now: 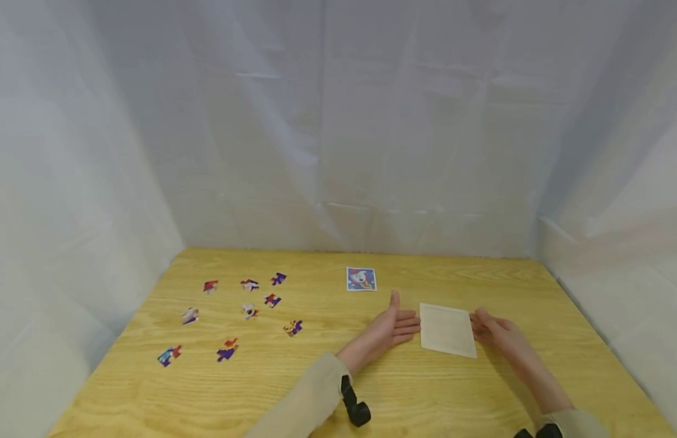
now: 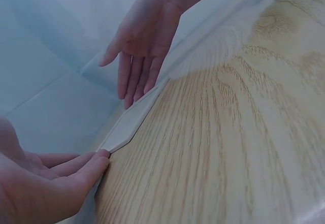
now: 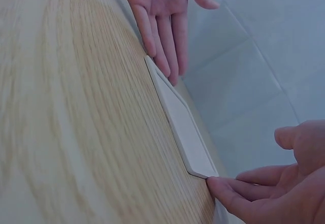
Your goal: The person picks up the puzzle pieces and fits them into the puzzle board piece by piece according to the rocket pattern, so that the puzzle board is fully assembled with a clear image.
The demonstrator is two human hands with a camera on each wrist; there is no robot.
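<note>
Nine loose puzzle pieces (image 1: pixel 249 311) lay scattered on the left part of the wooden desk (image 1: pixel 316 389). One small picture card (image 1: pixel 361 279) sat toward the far middle. One blank white puzzle board (image 1: pixel 447 329) lay flat right of centre, between two hands. Left hand (image 1: pixel 394 328) was flat, fingers straight, fingertips (image 2: pixel 99 158) touching the board's left edge. Right hand (image 1: pixel 494 331) likewise had extended fingers, fingertips (image 3: pixel 216 184) at the right edge. Neither gripped it.

Thin off-white square board (image 1: pixel 447 329) lies flat on the table (image 1: pixel 316 389), plain side up. Sits right of centre, near front edge.
</note>
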